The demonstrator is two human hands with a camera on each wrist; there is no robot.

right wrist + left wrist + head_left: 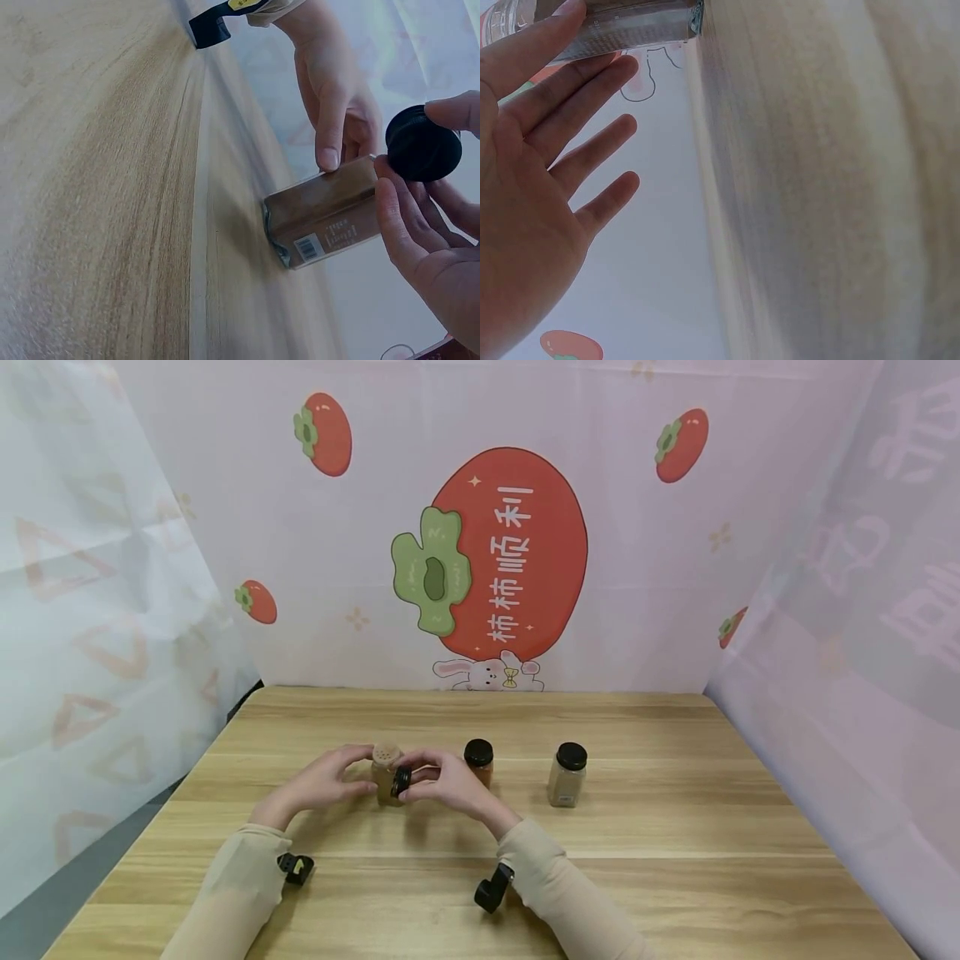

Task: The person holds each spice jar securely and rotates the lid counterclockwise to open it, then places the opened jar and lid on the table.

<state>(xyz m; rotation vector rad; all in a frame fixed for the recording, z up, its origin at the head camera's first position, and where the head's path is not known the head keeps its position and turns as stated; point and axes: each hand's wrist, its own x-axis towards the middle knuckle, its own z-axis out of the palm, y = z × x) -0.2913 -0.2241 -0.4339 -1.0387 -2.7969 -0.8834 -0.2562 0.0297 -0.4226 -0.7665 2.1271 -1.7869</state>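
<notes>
A clear square spice jar of brown powder stands uncapped on the table, its pale sifter top full of small holes. My left hand steadies it from the left, thumb on the near side and fingers toward the back. In the left wrist view the thumb and upper fingers of that hand lie against the jar, the lower fingers spread. My right hand pinches a black lid between thumb and fingers, beside the jar. In the right wrist view the lid is just off the jar's top end.
Right behind my right hand stands a black-capped jar of orange-brown spice. Farther right is another black-capped jar with paler powder. The wooden table ends at a printed cloth backdrop, with cloth on both sides.
</notes>
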